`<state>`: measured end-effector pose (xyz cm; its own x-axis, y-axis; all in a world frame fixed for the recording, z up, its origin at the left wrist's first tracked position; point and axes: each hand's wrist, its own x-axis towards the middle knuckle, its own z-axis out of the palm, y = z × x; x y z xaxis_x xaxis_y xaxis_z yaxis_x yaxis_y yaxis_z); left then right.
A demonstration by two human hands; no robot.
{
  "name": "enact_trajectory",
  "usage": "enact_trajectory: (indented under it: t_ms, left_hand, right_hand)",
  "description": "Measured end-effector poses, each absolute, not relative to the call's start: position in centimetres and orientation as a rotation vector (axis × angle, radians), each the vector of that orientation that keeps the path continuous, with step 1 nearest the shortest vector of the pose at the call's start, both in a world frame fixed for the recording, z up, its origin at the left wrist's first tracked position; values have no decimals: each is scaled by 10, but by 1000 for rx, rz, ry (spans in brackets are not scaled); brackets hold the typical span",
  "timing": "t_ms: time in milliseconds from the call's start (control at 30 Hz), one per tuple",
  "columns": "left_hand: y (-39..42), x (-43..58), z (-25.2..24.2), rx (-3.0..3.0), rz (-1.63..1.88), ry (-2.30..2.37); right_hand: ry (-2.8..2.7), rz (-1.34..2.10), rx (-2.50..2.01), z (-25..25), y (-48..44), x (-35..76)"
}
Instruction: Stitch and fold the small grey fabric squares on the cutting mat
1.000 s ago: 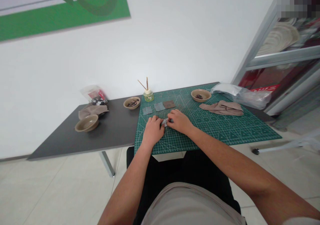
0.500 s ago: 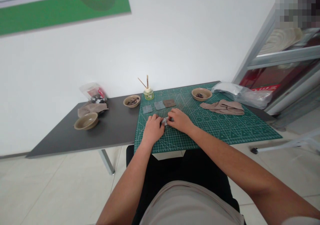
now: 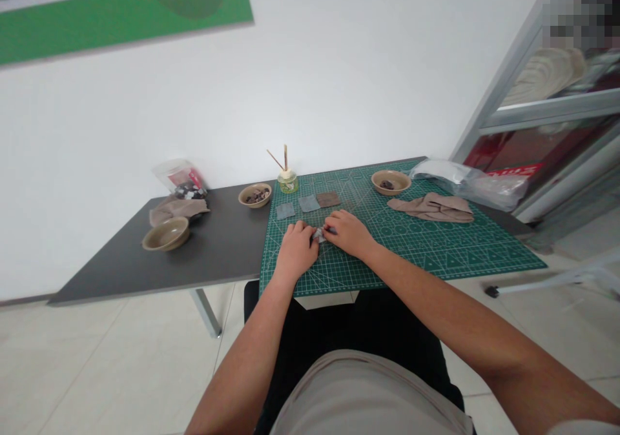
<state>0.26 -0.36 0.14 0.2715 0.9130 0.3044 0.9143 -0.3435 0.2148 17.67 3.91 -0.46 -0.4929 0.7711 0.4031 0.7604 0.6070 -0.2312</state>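
Note:
Both my hands rest on the green cutting mat (image 3: 436, 248) near its left front. My left hand (image 3: 296, 251) and my right hand (image 3: 347, 232) are closed, pinching a small grey piece (image 3: 318, 233) between their fingertips. Just beyond them lie three small flat squares: a grey square (image 3: 285, 211), another grey square (image 3: 309, 203) and a brown square (image 3: 328, 199).
A dark table (image 3: 213, 254) carries the mat. On it stand a bowl of dark bits (image 3: 255, 195), an empty tan bowl (image 3: 166, 234), a small jar with sticks (image 3: 287, 181), another bowl (image 3: 390, 182), beige cloth (image 3: 431, 208), a plastic bag (image 3: 465, 183) and a packet (image 3: 180, 182).

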Motion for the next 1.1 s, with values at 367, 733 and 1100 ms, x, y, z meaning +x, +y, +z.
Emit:
enact_trajectory:
  t_ms: [367,733,1100]
  left_hand:
    - [-4,4,5,-2493,-571,-1858]
    - [-4,4,4,-2486,-561,-1833]
    - [-4,4,2,-2485,-565,-1827]
  right_hand:
    - [-2434,183,-989,-5,40,181]
    - [-2404,150,-1070,-4,41,181]
    - [-2332,130,-1144,-5,41,180]
